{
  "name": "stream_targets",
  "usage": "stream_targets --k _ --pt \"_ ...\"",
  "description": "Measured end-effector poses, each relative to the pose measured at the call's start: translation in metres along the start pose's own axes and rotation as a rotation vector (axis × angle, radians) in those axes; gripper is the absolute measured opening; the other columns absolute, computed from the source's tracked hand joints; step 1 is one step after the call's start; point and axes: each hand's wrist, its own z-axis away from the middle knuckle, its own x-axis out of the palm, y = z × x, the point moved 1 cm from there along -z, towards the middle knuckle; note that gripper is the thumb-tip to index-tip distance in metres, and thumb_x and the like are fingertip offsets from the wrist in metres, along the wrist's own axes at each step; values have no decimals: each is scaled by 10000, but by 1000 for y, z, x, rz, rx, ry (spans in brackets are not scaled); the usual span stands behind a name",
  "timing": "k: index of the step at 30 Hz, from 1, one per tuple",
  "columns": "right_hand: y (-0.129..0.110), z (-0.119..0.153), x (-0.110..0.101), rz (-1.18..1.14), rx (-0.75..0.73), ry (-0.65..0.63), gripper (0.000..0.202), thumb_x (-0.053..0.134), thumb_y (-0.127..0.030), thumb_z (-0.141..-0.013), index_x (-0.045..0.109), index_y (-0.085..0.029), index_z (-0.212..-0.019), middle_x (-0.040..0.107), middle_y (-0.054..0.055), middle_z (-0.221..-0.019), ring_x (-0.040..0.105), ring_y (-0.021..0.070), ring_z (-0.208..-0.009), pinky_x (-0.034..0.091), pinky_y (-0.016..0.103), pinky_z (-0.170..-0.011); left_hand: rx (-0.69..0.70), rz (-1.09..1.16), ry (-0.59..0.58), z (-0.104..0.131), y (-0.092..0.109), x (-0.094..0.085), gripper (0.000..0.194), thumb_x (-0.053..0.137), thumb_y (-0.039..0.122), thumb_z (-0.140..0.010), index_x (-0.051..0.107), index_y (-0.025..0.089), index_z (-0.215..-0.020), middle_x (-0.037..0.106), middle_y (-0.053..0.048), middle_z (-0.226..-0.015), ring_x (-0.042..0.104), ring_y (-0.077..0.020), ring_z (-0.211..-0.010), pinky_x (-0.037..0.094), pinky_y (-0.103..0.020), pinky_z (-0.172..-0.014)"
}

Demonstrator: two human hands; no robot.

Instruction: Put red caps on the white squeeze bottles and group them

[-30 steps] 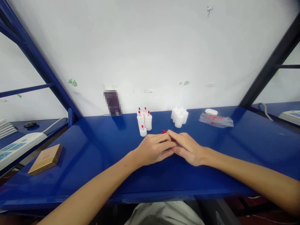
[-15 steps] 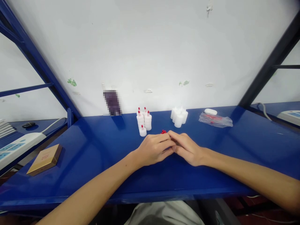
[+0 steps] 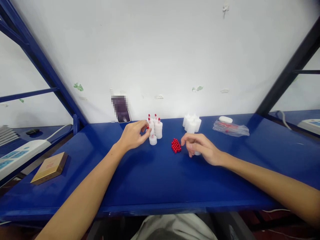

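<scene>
My left hand is closed in a pinch on a small red cap, beside several white squeeze bottles with red tips. At the front of that group stands a short white bottle; its nozzle shows only a faint pinkish tip. Right of them a cluster of red caps lies on the blue table. My right hand is curled just right of the caps. Part of a white bottle shows under its fingers, the rest hidden by the hand.
Several white bottles stand at the back. Right of them lie a plastic bag with red pieces and a white oval case. A phone leans on the wall. A gold box lies at the left.
My hands were together at the middle; now they are apart. The left moved left to the bottles, the right slightly right. The caps behind my hands have come into view.
</scene>
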Motion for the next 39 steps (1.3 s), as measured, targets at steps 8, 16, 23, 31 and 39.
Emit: stream_targets --k 8,16,23,31,39 --pt "3 -8 -2 474 -19 69 281 481 -281 -893 556 -164 -649 557 6 -654 480 124 -594 348 260 -577 -56 -19 -147 -1 3 9 221 494 364 -941 630 189 -946 585 37 -641 520 -121 -560 321 -238 -574" --pt "11 -7 -2 637 18 -114 222 578 -222 -814 575 -191 -1033 542 -62 -599 472 108 -491 305 235 -517 98 27 20 1 33 8 190 510 304 -912 636 170 -960 633 18 -665 571 -108 -562 400 -226 -590" --pt "9 -9 -1 674 29 -146 80 577 -199 -808 630 -190 -867 509 -56 -559 432 96 -475 297 240 -525 382 116 -109 5 78 28 201 476 246 -936 641 176 -1027 672 -7 -755 608 -125 -632 422 -231 -583" --pt "1 -8 -4 3 169 -118 185 667 -332 -810 613 -158 -845 451 -97 -481 400 70 -427 350 222 -488 442 169 -91 8 81 31 248 482 279 -981 622 184 -1162 659 -48 -925 621 -119 -741 476 -222 -646" --pt "1 -8 5 -392 182 -179 276 683 -395 -822 561 -160 -901 491 -84 -510 410 68 -394 286 209 -407 438 265 175 9 84 37 153 539 205 -949 639 177 -1060 662 -4 -773 573 -89 -619 407 -225 -582"
